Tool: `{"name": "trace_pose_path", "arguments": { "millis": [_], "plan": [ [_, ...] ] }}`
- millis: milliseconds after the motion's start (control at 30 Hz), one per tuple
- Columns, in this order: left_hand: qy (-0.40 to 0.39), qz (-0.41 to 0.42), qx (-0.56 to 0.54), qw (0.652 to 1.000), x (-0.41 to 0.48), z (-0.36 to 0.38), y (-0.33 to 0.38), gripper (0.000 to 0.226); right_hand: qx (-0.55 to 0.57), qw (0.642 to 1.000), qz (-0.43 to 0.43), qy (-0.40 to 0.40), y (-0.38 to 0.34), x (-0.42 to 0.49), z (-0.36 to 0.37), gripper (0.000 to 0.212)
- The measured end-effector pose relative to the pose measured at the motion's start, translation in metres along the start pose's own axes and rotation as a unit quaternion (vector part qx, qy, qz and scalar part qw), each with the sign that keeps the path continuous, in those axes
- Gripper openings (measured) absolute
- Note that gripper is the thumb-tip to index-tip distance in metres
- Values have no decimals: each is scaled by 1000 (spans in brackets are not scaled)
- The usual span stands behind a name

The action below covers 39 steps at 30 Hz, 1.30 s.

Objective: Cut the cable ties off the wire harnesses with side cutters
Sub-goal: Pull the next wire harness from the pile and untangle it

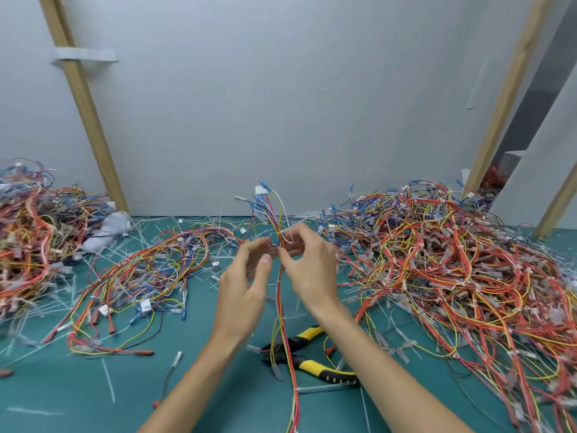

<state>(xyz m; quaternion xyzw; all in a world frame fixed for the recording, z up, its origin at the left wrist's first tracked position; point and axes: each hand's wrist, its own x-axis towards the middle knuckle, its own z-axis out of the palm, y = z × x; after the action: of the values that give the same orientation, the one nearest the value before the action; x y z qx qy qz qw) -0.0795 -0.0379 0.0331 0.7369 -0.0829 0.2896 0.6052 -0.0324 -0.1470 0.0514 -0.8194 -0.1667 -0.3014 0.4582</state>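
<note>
A thin wire harness [282, 295] of red, yellow and blue wires stands upright at the centre, its blue and white connector ends fanning out above my hands. My right hand [307, 264] pinches the bundle near its top. My left hand [246, 276] is raised just left of the harness, fingers loosely spread; its thumb tip is near the bundle and looks blurred. The side cutters [312, 357], with yellow and black handles, lie on the green mat [93, 395] under the hanging wires, held by neither hand.
A large heap of harnesses [462, 276] fills the right side. A smaller loose pile [140, 276] lies left of centre, and another heap [28, 232] sits at the far left. Cut white cable ties [107, 379] litter the mat. A grey wall with wooden posts stands behind.
</note>
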Motion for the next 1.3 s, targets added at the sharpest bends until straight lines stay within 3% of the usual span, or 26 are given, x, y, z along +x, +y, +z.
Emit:
{"name": "trace_pose_path", "arguments": {
  "millis": [67,200,267,400,533,667,733,800,833,900,967,1033,1067,1200,1300],
  "plan": [
    [-4,-3,10,1000,-1,2,-5,30,-72,997,-28,-6,-1,-6,3,18],
    [-7,-53,-11,999,-3,7,-13,34,-121,988,-22,-93,-5,-20,14,46],
    [6,-100,-17,995,-4,8,-17,32,-105,980,10,-166,-10,-27,21,56],
    [22,-217,-127,968,-1,5,-20,28,-91,939,63,-325,-17,-19,14,64],
    [0,-278,-223,934,1,1,-17,23,61,888,131,-437,-27,-12,-4,66],
    [-20,-250,-199,947,4,-6,-13,23,186,858,138,-459,-26,-8,-34,50],
    [-36,-244,-180,952,7,-9,-10,21,200,881,161,-398,-17,-4,-48,35],
    [-53,-238,-114,963,13,-15,-10,19,56,944,95,-309,-5,-5,-62,24],
    [-62,-235,-87,966,17,-19,-10,21,-23,955,47,-291,1,-8,-69,20],
    [-69,-223,-65,970,29,-32,-9,25,-116,923,-2,-367,9,-18,-81,30],
    [-44,-218,-97,970,44,-48,-7,28,-193,859,-15,-475,18,-37,-83,65],
    [-7,-235,-182,955,56,-60,-6,28,-281,816,-60,-501,25,-57,-80,91],
    [2,-245,-214,946,60,-63,-8,27,-302,813,-73,-492,28,-65,-78,95],
    [-55,-264,-220,937,53,-58,-18,31,-327,840,-132,-413,35,-78,-83,71],
    [-83,-254,-164,950,43,-45,-29,27,-417,815,-177,-361,42,-84,-87,68]
  ]
}}
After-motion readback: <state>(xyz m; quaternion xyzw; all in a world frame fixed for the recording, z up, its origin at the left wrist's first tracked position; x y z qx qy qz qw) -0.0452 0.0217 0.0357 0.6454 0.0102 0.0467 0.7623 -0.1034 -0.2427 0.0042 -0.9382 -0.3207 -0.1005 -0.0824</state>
